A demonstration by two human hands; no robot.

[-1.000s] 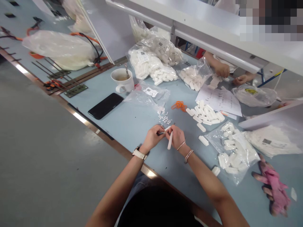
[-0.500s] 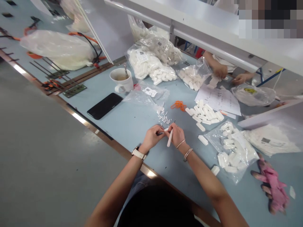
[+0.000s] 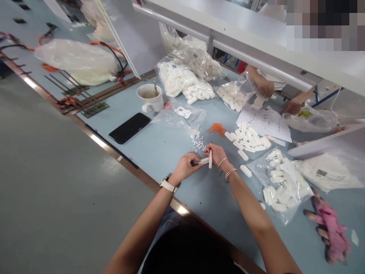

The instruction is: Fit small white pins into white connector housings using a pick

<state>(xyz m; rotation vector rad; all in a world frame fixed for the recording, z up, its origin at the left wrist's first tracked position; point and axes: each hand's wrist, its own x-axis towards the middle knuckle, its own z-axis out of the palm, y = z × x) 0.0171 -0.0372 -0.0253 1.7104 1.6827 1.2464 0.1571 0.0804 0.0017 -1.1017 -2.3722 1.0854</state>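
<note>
My left hand (image 3: 186, 166) is closed in a pinch on a small white plastic piece (image 3: 204, 161) with a dark tip. My right hand (image 3: 216, 154) is closed around a white pen-like tool (image 3: 210, 158), held upright beside that piece. Both hands meet just above the pale blue table (image 3: 159, 148). A scatter of tiny white pins (image 3: 199, 143) lies just beyond my fingers. A pile of white plastic pieces (image 3: 248, 139) sits to the right of my right hand.
Black phone (image 3: 129, 127) and a white cup (image 3: 150, 98) lie at left. Bags of white pieces (image 3: 185, 82) stand at the back, an open bag (image 3: 282, 182) at right. Orange rubber bands (image 3: 216, 128), a paper sheet (image 3: 264, 121), pink gloves (image 3: 330, 224). Another person's hands (image 3: 266, 88) work across the table.
My hands have shifted slightly right and away. The white tool in my right hand has turned more upright, and the small piece now lies crosswise between both hands.
</note>
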